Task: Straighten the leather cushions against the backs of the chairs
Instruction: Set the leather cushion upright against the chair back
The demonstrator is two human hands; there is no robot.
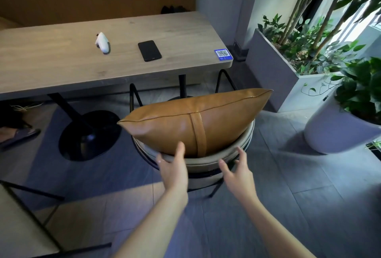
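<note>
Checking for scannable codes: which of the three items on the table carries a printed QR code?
The blue card at the table's right corner; the black phone and white controller show none.

- A tan leather cushion [193, 121] stood on edge at the frame's centre, resting on the curved back of a chair [208, 160].
- The left hand [173, 170] was spread open, its thumb touching the cushion's lower face.
- The right hand [238, 172] hovered open just beside the chair back.
- A table [61, 62] filled the upper left, bearing a black phone [149, 50].
</note>
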